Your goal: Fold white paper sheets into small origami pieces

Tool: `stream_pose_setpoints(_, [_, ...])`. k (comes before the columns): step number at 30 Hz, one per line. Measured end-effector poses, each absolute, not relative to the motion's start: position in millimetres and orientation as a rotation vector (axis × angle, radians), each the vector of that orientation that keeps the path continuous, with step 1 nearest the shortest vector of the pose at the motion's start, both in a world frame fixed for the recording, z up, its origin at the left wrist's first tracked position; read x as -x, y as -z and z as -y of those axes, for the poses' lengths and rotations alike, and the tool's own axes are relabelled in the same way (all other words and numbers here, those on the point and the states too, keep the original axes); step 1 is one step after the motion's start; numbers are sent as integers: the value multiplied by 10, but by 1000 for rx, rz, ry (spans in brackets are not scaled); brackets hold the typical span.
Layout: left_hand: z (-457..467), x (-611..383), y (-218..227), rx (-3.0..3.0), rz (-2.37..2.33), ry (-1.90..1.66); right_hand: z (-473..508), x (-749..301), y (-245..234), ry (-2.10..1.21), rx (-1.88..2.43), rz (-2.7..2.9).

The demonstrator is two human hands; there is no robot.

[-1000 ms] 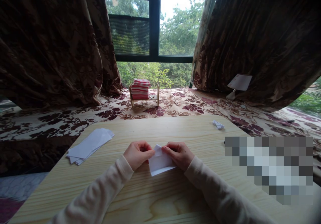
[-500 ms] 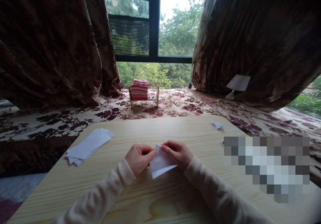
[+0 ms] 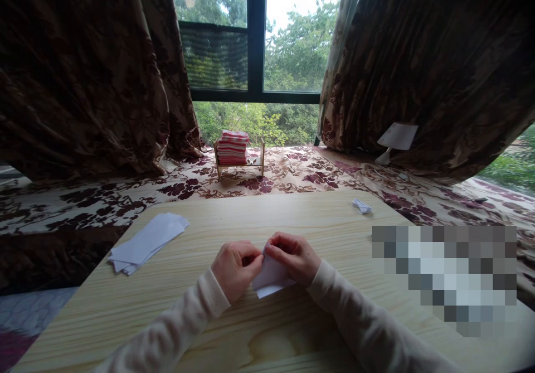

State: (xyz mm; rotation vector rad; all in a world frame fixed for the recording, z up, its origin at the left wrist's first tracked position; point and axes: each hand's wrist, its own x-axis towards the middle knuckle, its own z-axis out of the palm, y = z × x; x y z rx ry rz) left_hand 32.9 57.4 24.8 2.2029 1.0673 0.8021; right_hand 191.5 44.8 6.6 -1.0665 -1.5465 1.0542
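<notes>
Dark floral curtains (image 3: pixel 83 72) hang on both sides of a window (image 3: pixel 259 33), at 10 and 2 o'clock from the hands. Below them a flowered cloth (image 3: pixel 301 173) covers the ledge that runs across behind the pale wooden tabletop (image 3: pixel 292 217).

On the tabletop, at about 9 o'clock from the hands and well apart from them, lies a loose stack of white sheets (image 3: pixel 146 242). At 12 o'clock, on the cloth, stands a small wooden rack (image 3: pixel 240 164) bearing a pile of red-striped fabric (image 3: pixel 233 147).

Near the tabletop's near edge, the left hand (image 3: pixel 236 267) and the right hand (image 3: pixel 292 256) meet over a folded paper (image 3: pixel 271 279). Its lower corner rests on the wood. Each grip is narrow, thumb and forefinger pinched on the paper's upper edge, the fingertips of the two hands nearly touching.

At 2 o'clock, near the far right corner, lies a small folded scrap (image 3: pixel 361 206).
</notes>
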Motion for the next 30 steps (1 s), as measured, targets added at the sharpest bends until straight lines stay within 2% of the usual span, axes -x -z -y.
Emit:
stream_pose_setpoints(5, [-557, -347, -272, -2088, -1037, -754, -418, -1907, -116, -930, 1110, 1597])
stream_pose_setpoints(11, [-599, -340, -290, -1706, -1085, -716, -453, -1930, -90, -1105, 1188, 1444])
stream_pose_setpoints(15, [-672, -303, -264, -1526, -1093, -792, -466, -1975, -85, -1082, 1215, 1478])
stream_pose_setpoints(30, [-662, -346, -176, -1496, -1065, -960, -420, -1905, -108, -1029, 1134, 1628])
